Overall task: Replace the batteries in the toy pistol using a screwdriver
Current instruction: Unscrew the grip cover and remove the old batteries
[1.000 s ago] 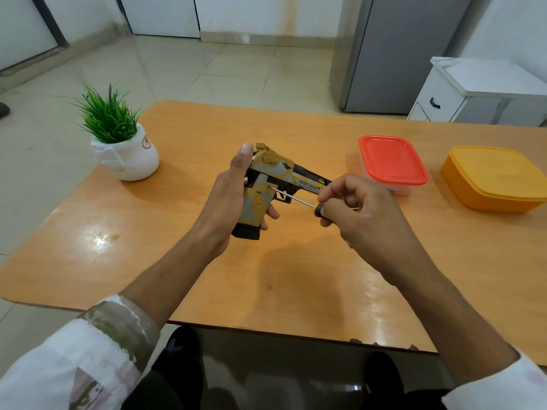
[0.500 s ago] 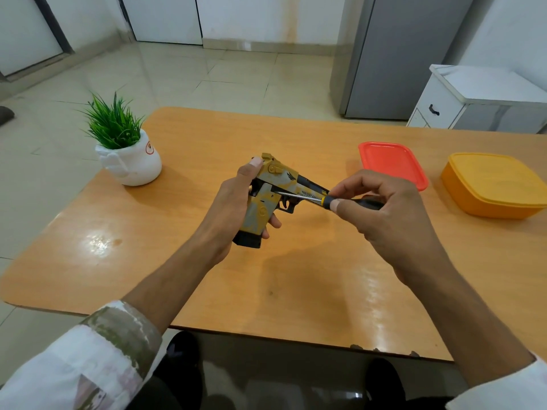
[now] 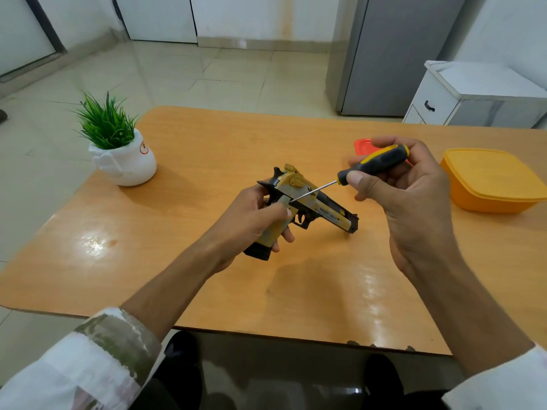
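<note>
Your left hand (image 3: 251, 217) is wrapped around the grip of the toy pistol (image 3: 322, 205), thumb laid across the side of the grip, fingertips showing on the far side. The pistol is yellow and black. Its barrel slants away from that hand toward your right, with the muzzle low over the surface (image 3: 207, 149); whether the muzzle touches the surface cannot be told.

Your right hand (image 3: 414, 202) is raised beyond and to the right of the pistol, and its fingers and thumb pinch the black-and-yellow handle of the screwdriver (image 3: 376, 162). The thin metal shaft runs down and left from that hand, crossing over the slide. Its tip sits at the top of the grip, just beside your left thumb. Whether the tip is seated in a screw is too small to tell.

A red lid (image 3: 361, 144) shows just behind your right hand, mostly hidden by it. An orange container (image 3: 491, 179) with its lid on stands to the right of that hand. A small green plant in a white pot (image 3: 124, 161) sits well to the left of your left hand.
</note>
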